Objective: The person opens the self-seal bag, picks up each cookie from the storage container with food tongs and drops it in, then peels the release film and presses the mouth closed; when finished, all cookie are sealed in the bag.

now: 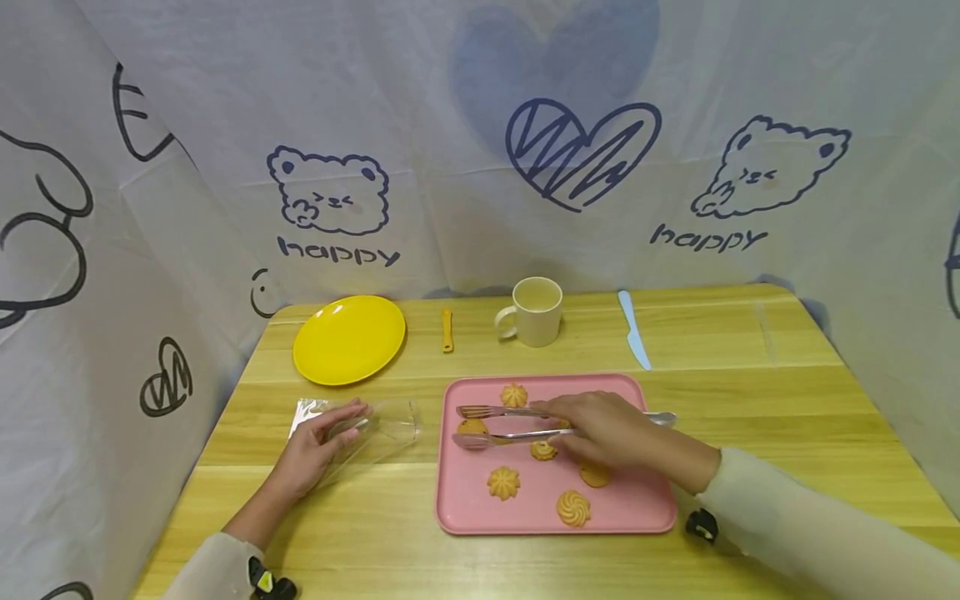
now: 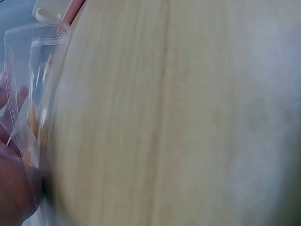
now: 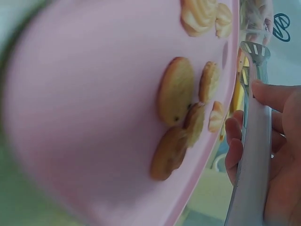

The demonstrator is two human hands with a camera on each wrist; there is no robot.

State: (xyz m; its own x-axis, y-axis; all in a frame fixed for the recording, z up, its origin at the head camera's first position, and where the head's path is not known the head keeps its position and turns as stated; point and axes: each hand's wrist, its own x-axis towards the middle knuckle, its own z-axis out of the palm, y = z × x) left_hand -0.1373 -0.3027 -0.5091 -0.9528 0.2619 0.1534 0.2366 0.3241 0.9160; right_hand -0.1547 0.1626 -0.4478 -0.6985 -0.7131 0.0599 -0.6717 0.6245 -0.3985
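My left hand [image 1: 311, 450] holds a clear plastic bag [image 1: 396, 423] over the table, left of the pink tray [image 1: 461, 504]. In the left wrist view, the fingers show through the bag's transparent film [image 2: 42, 42]. Above the tray, my right hand [image 1: 603, 425] grips metal tongs [image 1: 480, 441], their two arms apart and slotted tips pointing left. Nothing shows between the tips in the right wrist view, where the thumb presses the tongs' arm [image 3: 256, 136]. Several cookies lie on the tray, among them a star-shaped cookie [image 1: 503, 482] and a swirled cookie [image 1: 573, 507]; the hand and tongs partly cover others.
A yellow plate [image 1: 349, 340] lies at the back left. Along the back are a small orange-yellow utensil [image 1: 447, 330], a cream mug [image 1: 537, 312] and a pale blue knife [image 1: 634, 331]. A printed cloth [image 1: 450, 225] hangs behind the wooden table [image 1: 765, 433].
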